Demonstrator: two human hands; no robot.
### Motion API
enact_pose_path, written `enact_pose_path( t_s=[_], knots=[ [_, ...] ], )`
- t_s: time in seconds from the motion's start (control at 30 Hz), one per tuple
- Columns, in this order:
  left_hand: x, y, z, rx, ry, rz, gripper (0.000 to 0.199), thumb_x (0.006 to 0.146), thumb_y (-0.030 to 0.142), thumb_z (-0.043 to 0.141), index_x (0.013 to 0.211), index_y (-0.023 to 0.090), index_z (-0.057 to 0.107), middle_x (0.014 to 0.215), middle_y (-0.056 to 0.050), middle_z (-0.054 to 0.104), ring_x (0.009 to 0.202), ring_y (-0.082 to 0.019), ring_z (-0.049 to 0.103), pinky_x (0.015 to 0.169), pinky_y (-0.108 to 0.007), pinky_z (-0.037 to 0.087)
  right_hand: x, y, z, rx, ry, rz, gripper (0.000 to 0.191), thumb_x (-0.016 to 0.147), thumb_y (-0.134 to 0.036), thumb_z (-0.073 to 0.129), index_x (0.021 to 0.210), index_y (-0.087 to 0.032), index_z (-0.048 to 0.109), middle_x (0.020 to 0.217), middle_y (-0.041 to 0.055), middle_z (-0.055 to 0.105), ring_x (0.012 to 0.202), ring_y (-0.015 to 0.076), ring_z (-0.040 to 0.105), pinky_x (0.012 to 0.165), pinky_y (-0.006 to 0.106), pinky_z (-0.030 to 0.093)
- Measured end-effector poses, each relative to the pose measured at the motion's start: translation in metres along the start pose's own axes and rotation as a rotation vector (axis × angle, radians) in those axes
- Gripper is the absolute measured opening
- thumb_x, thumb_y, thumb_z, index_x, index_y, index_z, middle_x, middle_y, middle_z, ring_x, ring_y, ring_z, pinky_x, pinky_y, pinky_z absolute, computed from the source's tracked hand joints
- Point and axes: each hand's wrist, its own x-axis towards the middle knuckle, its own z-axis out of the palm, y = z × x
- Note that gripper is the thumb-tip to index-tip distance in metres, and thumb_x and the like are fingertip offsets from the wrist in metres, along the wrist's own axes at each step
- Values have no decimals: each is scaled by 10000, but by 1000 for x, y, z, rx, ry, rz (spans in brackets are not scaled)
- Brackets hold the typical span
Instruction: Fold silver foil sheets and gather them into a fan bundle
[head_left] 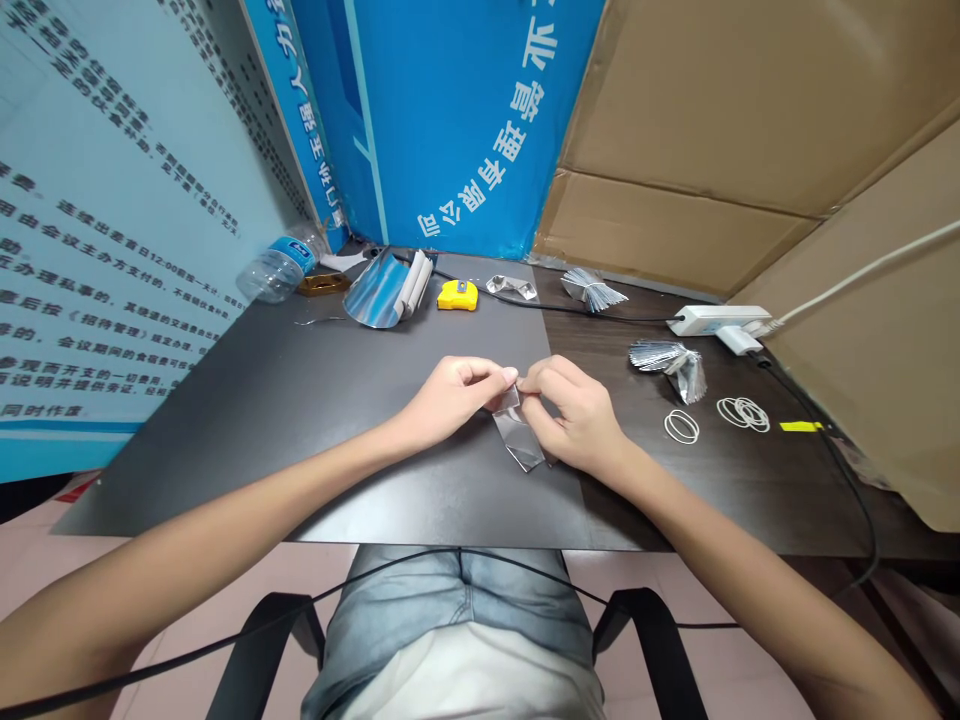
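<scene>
My left hand [466,392] pinches the upper left edge of a shiny silver foil piece [520,438] between thumb and fingers. On its right side, my right hand [566,408] holds the same foil with curled fingers. The foil hangs down between the hands, just over the dark grey mat [360,400]. Both sets of fingertips nearly meet at the top, and they hide part of the foil.
Behind the hands lie a yellow tape measure [457,295], a silver foil roll [382,290], a plastic bottle [281,265] and a foil bundle [592,289]. To the right are another foil bundle [670,366], white rubber bands [681,427], a power strip [720,321] and cables.
</scene>
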Motion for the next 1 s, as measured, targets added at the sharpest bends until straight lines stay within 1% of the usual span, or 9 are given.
enact_pose_path(
  t_s=[0.1,0.2,0.3,0.37,0.43,0.53,0.67,0.83,1.0],
  knots=[
    [-1,1,1,39,32,-5,459,960,509,687,659,166,639,658,14,582,653,-108,485,658,-249,386,2,-3,-1,44,-16,28,179,910,-95,552,828,-233,632,869,51,674,808,174,631,751,321,534],
    [-1,-1,1,34,59,8,397,934,464,709,679,163,665,649,13,605,633,-105,500,651,-243,406,6,-7,-4,181,-29,143,133,909,-151,590,831,-233,659,866,46,686,823,178,643,777,331,543],
    [-2,-2,1,37,85,41,339,927,449,721,758,154,723,697,-3,669,652,-111,546,673,-241,442,10,-7,-7,508,-21,457,42,910,-271,661,906,-229,664,896,33,690,840,166,658,791,315,558],
    [-2,-2,0,69,108,71,320,936,443,720,805,153,753,755,-20,718,686,-120,586,696,-244,464,13,-5,-8,753,-37,696,159,899,-363,701,952,-225,645,903,22,687,822,152,664,770,293,561],
    [-4,-1,0,119,126,98,301,945,422,709,817,156,768,803,-34,751,731,-134,622,722,-247,479,15,-4,-9,875,-84,826,245,895,-440,721,936,-210,645,869,14,678,785,138,651,747,274,549],
    [-5,1,1,201,137,116,284,957,389,685,815,162,781,833,-42,766,780,-147,646,743,-252,483,17,-5,-10,827,-155,839,307,893,-482,744,853,-185,681,795,7,653,744,121,605,740,261,518],
    [-7,2,1,276,131,135,291,971,392,670,825,173,795,834,-41,767,782,-151,647,738,-260,477,19,-8,-13,786,-163,831,297,858,-454,784,788,-181,689,737,-6,630,720,117,571,743,266,495],
    [-6,2,0,317,139,149,300,974,387,671,797,174,785,818,-39,757,761,-145,631,722,-260,464,20,-11,-18,744,-223,852,353,839,-505,791,763,-170,705,769,15,661,736,124,576,752,283,485],
    [-5,2,1,264,126,121,299,960,391,688,782,164,767,788,-29,733,740,-131,603,708,-251,446,21,-9,-17,792,-224,864,351,812,-504,815,773,-173,708,775,19,675,741,129,598,752,289,491]
  ],
)
